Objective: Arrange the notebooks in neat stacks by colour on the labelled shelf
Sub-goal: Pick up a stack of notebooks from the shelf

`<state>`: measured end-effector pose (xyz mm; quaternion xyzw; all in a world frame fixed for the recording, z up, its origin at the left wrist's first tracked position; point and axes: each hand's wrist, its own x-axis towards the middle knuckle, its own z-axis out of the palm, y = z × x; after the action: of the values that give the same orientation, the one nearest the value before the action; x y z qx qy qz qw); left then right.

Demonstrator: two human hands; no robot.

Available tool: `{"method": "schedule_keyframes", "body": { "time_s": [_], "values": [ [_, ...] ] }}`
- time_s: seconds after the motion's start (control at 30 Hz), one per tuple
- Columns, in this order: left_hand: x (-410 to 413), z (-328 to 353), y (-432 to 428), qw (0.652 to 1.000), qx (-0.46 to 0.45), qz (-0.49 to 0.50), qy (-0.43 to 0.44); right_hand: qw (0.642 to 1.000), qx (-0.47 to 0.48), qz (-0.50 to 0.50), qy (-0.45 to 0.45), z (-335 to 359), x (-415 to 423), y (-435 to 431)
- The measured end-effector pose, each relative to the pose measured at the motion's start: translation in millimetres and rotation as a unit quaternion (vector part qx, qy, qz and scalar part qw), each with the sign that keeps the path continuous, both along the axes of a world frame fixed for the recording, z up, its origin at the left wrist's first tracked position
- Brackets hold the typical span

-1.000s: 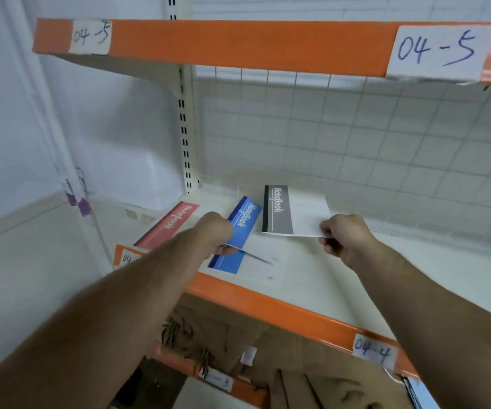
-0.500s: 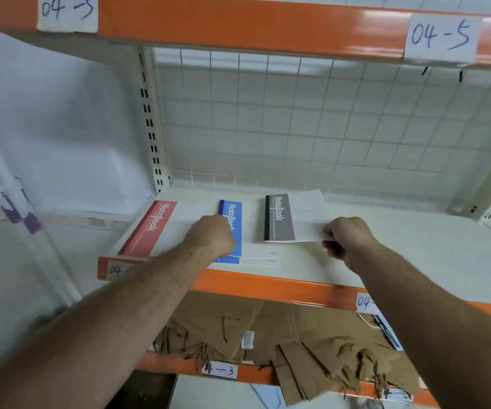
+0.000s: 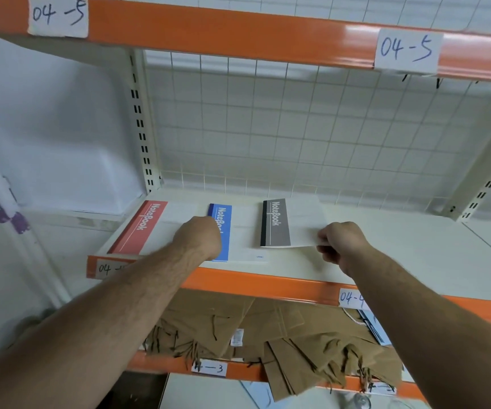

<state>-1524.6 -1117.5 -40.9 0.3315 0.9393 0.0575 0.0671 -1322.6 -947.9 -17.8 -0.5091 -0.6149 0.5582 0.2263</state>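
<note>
Listing from the head view, left to right along the middle shelf (image 3: 400,249): cream board, orange front lip, paper label (image 3: 352,298) marked "04-4" on the lip. Item one: red notebook (image 3: 141,228), flat at the left end, red band to the left, white cover to the right, near edge at the shelf lip. Item two: blue notebook (image 3: 223,231), flat just right of the red one, blue band partly covered, further white edges stepped under its near side. Item three: grey notebook (image 3: 276,222), right of the blue with a strip of white cover and bare shelf between, black spine and grey band to the left, set further back than the other two, shadow under its near edge. At the left hand (image 3: 198,237): knuckles up, lying over the red notebook's white cover and the blue band, fingers tucked out of sight beneath; grip cannot be told. At the right hand (image 3: 341,243): fingers curled, pinching the near right corner of the grey notebook's white cover. Above: orange beam (image 3: 238,28) bearing two handwritten "04-5" tags. Behind: white wire grid (image 3: 297,128). Below: brown paper bags (image 3: 268,329) heaped on the next shelf down, lower label (image 3: 209,368) on its lip.
</note>
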Motion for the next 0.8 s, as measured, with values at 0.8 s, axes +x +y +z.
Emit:
{"method": "schedule_keyframes", "body": {
  "time_s": [0.8],
  "values": [
    [32,11,38,0.991,0.107,-0.085,-0.003,0.949,0.167,0.036,-0.264,-20,28,31]
  ]
}}
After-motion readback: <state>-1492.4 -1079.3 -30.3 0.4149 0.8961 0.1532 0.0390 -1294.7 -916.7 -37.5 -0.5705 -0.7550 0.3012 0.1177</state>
